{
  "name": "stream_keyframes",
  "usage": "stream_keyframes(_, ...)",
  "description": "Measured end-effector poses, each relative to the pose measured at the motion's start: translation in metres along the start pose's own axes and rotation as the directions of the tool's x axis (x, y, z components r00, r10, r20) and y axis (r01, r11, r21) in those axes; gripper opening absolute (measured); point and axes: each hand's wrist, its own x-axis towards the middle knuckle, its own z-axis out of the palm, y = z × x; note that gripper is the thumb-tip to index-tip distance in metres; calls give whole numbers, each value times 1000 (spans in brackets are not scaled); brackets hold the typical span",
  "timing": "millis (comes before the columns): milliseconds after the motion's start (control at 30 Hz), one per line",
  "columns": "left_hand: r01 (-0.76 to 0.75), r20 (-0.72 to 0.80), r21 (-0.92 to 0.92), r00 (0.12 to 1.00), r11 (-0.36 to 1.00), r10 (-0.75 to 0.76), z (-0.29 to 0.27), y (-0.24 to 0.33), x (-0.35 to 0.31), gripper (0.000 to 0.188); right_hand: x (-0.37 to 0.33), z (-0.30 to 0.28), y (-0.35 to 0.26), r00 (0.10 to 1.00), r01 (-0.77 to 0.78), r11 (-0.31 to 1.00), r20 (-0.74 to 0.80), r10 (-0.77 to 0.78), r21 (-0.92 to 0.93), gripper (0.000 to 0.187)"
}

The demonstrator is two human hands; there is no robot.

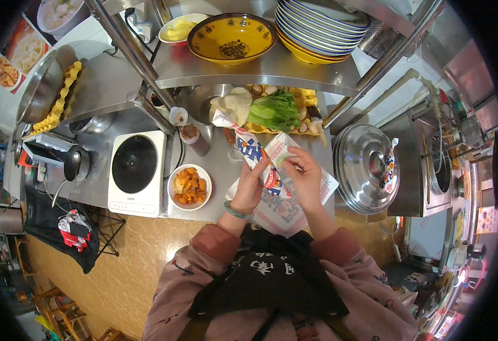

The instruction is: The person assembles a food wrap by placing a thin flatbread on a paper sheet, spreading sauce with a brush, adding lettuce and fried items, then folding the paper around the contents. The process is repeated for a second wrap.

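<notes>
My left hand (250,188), with a green bangle at the wrist, grips a long, narrow food wrapper (251,149) of white paper printed in blue and red. What it may contain is hidden. My right hand (304,175) pinches a pale flap of printed paper (281,149) beside it, thumb and fingers closed together. Under both hands, printed paper sheets (287,215) lie on the steel counter (218,165). Just beyond them are a bunch of green lettuce (276,110) and round, pale flatbread-like sheets (231,105).
To the left stand a white bowl of orange chunks (190,187), a sauce bottle (194,140) and an induction cooker (137,170). A large lidded steel pot (366,169) is at the right. Overhead, a steel shelf (249,77) bears a yellow bowl (232,38) and stacked plates (320,28).
</notes>
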Motion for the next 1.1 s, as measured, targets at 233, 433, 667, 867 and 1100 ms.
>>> stream_keyframes(233, -46, -35, 15, 998, 999, 46, 7, -7, 1, 33, -8, 9, -8, 994, 101, 966, -11, -106, -239, 31)
stream_keyframes(433, -55, -55, 43, 997, 998, 57, 10, -12, 1, 33, -9, 10, -3, 984, 129, 931, -69, -161, -342, 27)
stream_keyframes(667, -95, -22, -58, 995, 994, 94, 13, -12, -3, 30, -6, -1, -5, 951, 248, 822, -35, -309, -512, 44)
stream_keyframes(867, -93, 48, 13, 995, 996, 92, 0, -3, 0, 33, -22, -9, -11, 965, 86, 958, 261, -13, -273, 45)
stream_keyframes(1100, -169, 141, -91, 973, 981, 181, 0, -7, 5, 46, -36, 7, -9, 887, 457, 634, 270, -375, -624, 46)
